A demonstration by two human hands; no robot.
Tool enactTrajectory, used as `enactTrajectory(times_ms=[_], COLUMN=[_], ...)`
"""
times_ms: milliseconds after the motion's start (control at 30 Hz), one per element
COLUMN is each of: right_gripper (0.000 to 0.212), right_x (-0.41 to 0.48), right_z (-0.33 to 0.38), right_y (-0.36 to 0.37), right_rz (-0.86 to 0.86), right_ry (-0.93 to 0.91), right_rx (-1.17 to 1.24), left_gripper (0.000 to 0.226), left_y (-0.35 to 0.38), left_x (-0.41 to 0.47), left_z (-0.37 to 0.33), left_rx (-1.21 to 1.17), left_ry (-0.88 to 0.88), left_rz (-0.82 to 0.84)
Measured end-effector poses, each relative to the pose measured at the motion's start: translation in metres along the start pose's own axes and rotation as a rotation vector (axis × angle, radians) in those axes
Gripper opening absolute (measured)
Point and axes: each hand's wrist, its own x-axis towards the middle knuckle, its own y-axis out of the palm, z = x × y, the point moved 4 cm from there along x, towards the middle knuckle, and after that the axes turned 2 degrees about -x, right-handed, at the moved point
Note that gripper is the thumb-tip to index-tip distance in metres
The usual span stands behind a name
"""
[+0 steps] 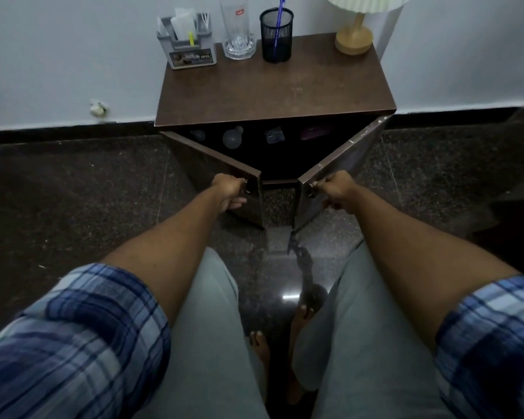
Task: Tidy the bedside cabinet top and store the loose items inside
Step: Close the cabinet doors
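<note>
Both cabinet doors stand part open, swung toward the viewer. Left hand point(232, 193) is clenched on the handle at the free edge of the left door point(221, 173); right hand point(336, 192) likewise grips the handle of the right door point(342, 164). Whether the doors are being opened or closed cannot be told.

The cabinet top point(273, 86) is bare over its near and middle part. Four things stand in a row along the far edge: grey organiser point(186, 40) with papers and sticks at far left, empty glass point(238, 34) just right of it, black mesh pen cup point(276, 36) holding a blue pen point(280, 13), and a lamp point(354, 37) on a wooden base at far right.

Inside, on the dim shelf: a bulb-shaped thing point(233, 137), a small dark packet point(274, 136), something purple point(313, 131) to the right. Too dark to name them surely.

Judgement: loose items appear already stored and the top arranged. What remains is likely only shutting the doors, if that is the direction of travel.
</note>
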Motion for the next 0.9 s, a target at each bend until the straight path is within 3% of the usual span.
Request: enactTrajectory(times_ms=[167, 500, 900], right_gripper=[0.031, 0.034, 0.039], right_x=[0.022, 0.067, 0.106], right_z=[0.011, 0.034, 0.058], right_y=[0.014, 0.038, 0.047], right_rz=[-0.04, -0.127, -0.206], right_ry=[-0.008, -0.051, -0.024], right_rx=[0.065, 0.15, 0.166], left_gripper=[0.008, 0.032, 0.031], left_y=[0.013, 0.032, 0.043], left_x=[0.02, 0.066, 0.09], left_z=[-0.006, -0.015, -0.042], left_rx=[-0.118, -0.268, -0.265], left_ry=[0.021, 0.089, 0.109], left_rz=[-0.047, -0.172, -0.237])
